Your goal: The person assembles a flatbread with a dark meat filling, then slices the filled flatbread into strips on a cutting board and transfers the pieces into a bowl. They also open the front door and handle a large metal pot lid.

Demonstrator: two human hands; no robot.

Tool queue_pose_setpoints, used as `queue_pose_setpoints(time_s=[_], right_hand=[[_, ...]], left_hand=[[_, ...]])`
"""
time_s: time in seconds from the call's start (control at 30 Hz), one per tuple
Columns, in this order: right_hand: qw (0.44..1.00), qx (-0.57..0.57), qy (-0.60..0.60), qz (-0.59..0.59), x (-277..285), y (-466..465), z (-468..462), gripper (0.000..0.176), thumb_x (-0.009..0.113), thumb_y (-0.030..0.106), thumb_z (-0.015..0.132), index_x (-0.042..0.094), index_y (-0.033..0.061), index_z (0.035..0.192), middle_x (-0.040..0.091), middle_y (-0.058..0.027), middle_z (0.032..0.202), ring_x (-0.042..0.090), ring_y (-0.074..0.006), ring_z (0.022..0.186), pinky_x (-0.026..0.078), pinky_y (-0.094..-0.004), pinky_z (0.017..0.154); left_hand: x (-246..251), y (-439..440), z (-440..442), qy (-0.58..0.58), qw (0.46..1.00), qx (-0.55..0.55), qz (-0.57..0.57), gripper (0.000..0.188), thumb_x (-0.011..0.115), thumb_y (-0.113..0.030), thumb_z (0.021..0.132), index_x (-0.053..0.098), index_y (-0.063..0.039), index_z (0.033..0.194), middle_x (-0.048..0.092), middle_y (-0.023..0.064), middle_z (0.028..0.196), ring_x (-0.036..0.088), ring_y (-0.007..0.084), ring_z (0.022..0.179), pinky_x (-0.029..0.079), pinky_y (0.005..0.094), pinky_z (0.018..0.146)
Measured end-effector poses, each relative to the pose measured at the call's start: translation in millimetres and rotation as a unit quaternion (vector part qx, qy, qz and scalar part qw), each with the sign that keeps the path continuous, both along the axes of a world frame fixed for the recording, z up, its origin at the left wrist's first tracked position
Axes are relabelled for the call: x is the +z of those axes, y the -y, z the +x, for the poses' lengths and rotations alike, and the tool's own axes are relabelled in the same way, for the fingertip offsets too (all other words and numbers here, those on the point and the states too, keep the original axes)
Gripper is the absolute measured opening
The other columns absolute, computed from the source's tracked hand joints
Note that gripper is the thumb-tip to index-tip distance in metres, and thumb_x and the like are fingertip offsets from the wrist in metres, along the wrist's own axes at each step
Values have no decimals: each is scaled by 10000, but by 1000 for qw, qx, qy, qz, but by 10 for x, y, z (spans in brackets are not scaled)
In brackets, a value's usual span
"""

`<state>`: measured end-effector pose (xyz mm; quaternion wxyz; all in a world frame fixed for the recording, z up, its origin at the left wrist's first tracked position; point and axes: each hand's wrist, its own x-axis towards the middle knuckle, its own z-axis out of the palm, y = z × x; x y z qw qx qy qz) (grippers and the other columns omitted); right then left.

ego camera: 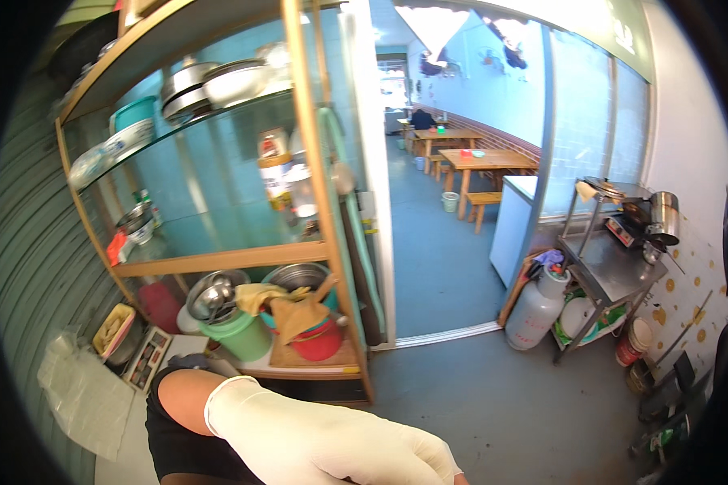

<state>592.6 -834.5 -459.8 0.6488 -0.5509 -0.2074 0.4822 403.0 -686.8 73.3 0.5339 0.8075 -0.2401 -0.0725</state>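
My left hand (346, 439), in a cream-white latex glove, reaches in from the lower left with its back towards me. Bare skin shows between the glove's cuff and a black sleeve (188, 454). The fingers bend down past the lower edge of the picture, so whatever they may hold is hidden. A small patch of skin shows by the fingertips; whose it is I cannot tell. My right hand is not recognisable in view. Beyond the wrist, a green bucket (242, 336) and a red basin (318, 342) draped with a brown cloth (294, 315) stand on the shelf unit's bottom board.
A wooden-framed shelf unit (224, 257) holds pots and bowls. Right of it, a doorway opens onto wooden tables (491, 159) and a person (423, 119). A grey gas cylinder (537, 312) stands beside a steel table (613, 260). A plastic bag (85, 388) lies at left.
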Motion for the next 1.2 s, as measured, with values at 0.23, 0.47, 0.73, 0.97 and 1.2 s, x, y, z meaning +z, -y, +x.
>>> queue_pose_setpoints(time_s=[0.23,0.47,0.73,0.97,1.2], right_hand=[[993,-82,83,-30,-161,-1,1619,274,707,82,913,716,-8,1172,733,-68,1107,659,-181,1010,531,-324,897],[989,-127,-33,-70,-342,-562,2892,265,666,50,908,690,-46,1153,719,-84,1080,657,-177,984,529,-315,877],[981,-173,21,-86,7,-2104,4792,244,619,20,907,666,-85,1122,713,-103,1039,673,-190,940,535,-314,858],[992,-111,-20,-54,385,-3529,6385,260,602,19,909,663,-86,1139,729,-147,1057,711,-232,961,561,-362,893],[969,-138,195,-57,-751,-5216,8168,263,682,47,917,707,-20,1170,721,-82,1079,667,-191,1000,539,-328,901]], left_hand=[[5,-326,1900,-97,987,-85,-94,293,676,-9,939,726,16,1226,690,158,1111,655,303,1006,526,358,874],[-280,-1580,3419,-90,989,-72,-94,307,575,13,1010,669,13,1303,673,166,1260,672,213,944,543,311,857],[-130,-3327,4972,14,985,62,-157,327,587,153,951,696,76,1250,677,124,919,673,201,692,507,287,609],[118,-5517,6679,493,641,472,352,533,607,-4,967,522,8,1493,568,145,1492,515,267,1420,397,398,1180],[-144,-7145,7817,390,817,333,-263,693,427,-490,1102,400,33,1556,521,166,1533,547,271,1380,409,396,1177]])
